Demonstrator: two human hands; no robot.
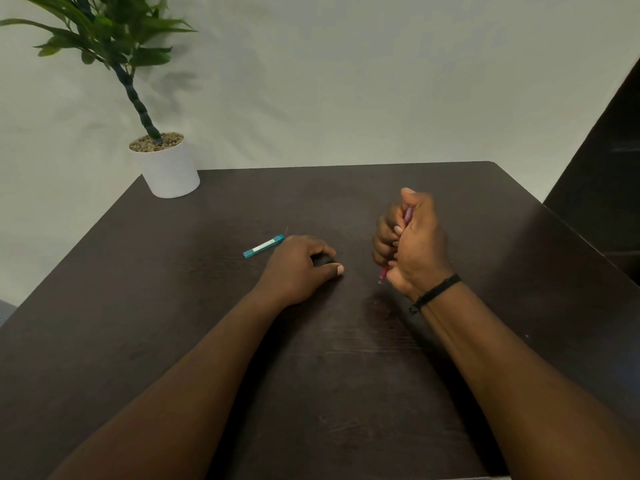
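Observation:
My right hand [414,242] grips a pink mechanical pencil [382,274] held steeply, tip down just above the dark table [346,358]. The fingers wrap round the barrel and the thumb sits over its top end. Only short bits of the pencil show between the fingers. My left hand [299,266] rests on the table left of it, fingers loosely curled, thumb and forefinger apart, nothing visible in them. A small teal lead case [264,246] lies flat just beyond the left knuckles, with a thin lead poking out at its far end.
A potted plant in a white pot [169,171] stands at the table's far left corner. A pale wall runs behind the table. A dark piece of furniture [606,174] rises beside the right edge. A black band circles my right wrist.

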